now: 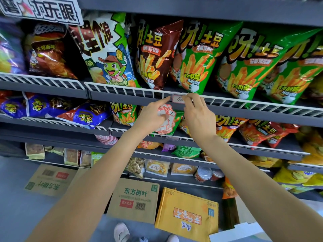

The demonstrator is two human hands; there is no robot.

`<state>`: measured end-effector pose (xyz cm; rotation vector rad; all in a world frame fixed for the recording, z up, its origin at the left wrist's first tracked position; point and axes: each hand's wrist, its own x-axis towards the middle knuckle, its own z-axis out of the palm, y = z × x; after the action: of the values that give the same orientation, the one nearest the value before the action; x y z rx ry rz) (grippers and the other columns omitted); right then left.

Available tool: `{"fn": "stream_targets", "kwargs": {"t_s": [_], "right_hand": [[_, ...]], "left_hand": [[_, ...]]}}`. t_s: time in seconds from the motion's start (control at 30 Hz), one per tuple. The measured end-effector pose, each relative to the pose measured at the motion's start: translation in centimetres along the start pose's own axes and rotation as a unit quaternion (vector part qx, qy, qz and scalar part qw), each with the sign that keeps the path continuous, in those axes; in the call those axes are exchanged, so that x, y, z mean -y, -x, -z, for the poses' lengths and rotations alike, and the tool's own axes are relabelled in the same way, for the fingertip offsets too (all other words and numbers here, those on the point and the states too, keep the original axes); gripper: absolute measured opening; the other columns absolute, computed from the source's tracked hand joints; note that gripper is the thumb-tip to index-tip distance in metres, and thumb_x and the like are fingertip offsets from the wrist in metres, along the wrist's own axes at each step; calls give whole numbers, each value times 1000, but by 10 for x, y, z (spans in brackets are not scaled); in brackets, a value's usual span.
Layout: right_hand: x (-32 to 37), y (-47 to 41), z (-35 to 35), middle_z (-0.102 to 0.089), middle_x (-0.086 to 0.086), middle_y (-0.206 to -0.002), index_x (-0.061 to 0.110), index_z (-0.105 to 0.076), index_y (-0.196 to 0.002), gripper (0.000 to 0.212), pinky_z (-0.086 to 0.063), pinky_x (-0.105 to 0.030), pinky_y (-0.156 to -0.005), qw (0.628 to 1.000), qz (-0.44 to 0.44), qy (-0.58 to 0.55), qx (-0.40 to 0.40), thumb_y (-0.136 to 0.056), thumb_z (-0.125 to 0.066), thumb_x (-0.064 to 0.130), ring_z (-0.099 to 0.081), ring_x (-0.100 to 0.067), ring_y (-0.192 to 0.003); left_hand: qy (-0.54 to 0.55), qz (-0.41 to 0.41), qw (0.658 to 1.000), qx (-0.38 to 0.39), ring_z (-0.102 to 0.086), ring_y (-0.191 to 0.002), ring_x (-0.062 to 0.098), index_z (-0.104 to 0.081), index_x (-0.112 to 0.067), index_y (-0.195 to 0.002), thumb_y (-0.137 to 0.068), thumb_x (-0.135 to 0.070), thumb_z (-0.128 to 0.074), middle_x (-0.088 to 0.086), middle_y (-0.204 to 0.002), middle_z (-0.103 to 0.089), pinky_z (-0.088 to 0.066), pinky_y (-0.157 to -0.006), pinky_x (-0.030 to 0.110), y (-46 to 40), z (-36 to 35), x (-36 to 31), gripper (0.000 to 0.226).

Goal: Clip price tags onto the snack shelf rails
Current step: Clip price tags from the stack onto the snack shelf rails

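Observation:
A clear tag holder with a white handwritten price tag point(178, 98) sits on the white wire rail point(132, 91) of the upper snack shelf. My right hand point(199, 114) pinches the tag's right end. My left hand point(153, 116) holds a stack of red-bordered white price tags point(166, 121) in its palm, and its index finger touches the left end of the tag on the rail. Another clear holder point(172, 137) hangs on the rail one shelf below.
Brown and green potato-stick bags point(195, 56) stand just behind the rail. Lower shelves hold more snack bags and cans point(203, 173). Cardboard boxes point(134, 198) and a yellow box point(187, 213) lie on the floor by my feet.

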<state>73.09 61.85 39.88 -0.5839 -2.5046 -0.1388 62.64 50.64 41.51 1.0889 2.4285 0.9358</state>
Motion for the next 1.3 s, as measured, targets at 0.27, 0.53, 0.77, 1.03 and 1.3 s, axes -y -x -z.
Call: {"fn": "stream_targets", "kwargs": {"t_s": [0.27,0.53,0.77,1.03,1.3], "right_hand": [[2,-4,-1,-61,-10,-98,5,-66,-93,36,-29,-19,-36,1000,-23,-18,-6,-61,-76,-8,-60,-25,-80],[-1,-1,-1,-61,-8,-103,7,-66,-101,46,-25,-19,-37,1000,4,23,16,-59,-79,-4,-60,-23,-83],[-9,12,-2,-59,-10,-114,5,-56,-124,75,-34,-21,-37,997,24,35,64,-55,-81,-2,-60,-25,-87],[-15,4,5,-60,-13,-110,4,-62,-114,57,-30,-23,-40,999,26,16,32,-60,-73,-9,-59,-28,-88],[-11,3,10,-48,-11,-127,6,-50,-130,56,-49,-33,-49,995,-11,-28,96,-77,-64,-3,-50,-27,-111]], "left_hand": [[-6,4,1000,3,-40,-132,26,-34,-34,-143,-91,-17,-58,1,-147,-42,-36,-101,31,0,0,-2,60],[-4,9,1000,3,-51,-116,23,-30,-36,-144,-92,-19,-56,1,-148,-40,-37,-81,23,3,3,-7,60],[-19,12,1000,-6,-40,-131,31,-33,-33,-143,-93,-18,-54,5,-147,-42,-34,-102,36,5,-1,-9,57],[-85,-35,995,-32,-51,-92,30,-21,-37,-147,-93,-8,-47,15,-87,-60,-47,-81,45,12,-1,-27,66],[-65,-10,998,-4,-52,-77,25,-24,-37,-146,-90,-1,-49,14,-102,-59,-44,-68,35,8,0,-33,71]]}}
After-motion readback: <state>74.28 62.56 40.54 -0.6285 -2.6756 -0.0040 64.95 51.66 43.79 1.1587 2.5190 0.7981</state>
